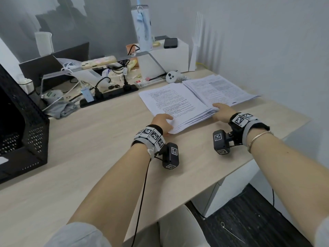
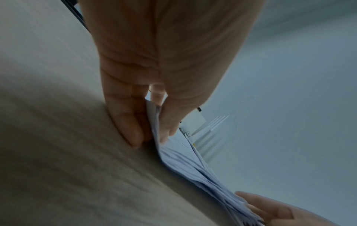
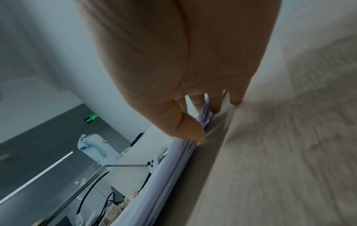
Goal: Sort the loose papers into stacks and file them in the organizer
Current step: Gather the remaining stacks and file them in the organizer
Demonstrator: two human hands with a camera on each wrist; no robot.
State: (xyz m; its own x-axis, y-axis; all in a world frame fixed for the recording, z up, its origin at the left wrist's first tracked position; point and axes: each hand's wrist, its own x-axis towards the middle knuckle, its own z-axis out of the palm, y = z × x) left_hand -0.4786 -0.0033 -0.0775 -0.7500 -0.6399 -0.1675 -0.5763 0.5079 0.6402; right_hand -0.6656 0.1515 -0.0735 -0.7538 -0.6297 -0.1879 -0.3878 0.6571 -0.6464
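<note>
Both hands are at the near stack [image 1: 179, 106] of papers on the bench [image 1: 99, 148]. Left hand [image 1: 162, 123] is at the stack's near left corner: in the left wrist view its thumb [image 2: 168, 122] lies on top of the sheets and its fingers [image 2: 123, 122] go under the edge, so it pinches the corner between them. Right hand [image 1: 221, 111] is at the stack's right edge. Its thumb [image 3: 190, 130] rests on the top sheet, and the fingers [image 3: 216, 104] reach down beside the edge to the bench; if they go under the paper I cannot tell, so how firm this grip is stays unclear. The stack lies flat between the two hands, its sheets a little fanned at the near edge.

At the far left of the bench stands a black organizer [image 1: 23, 125], well apart from the hands. Behind it and toward the middle lies a black power strip [image 1: 108, 94] with plugs. Right of the near stack, touching it and partly overlapped by it, lies a second stack [image 1: 219, 89] near the wall.
</note>
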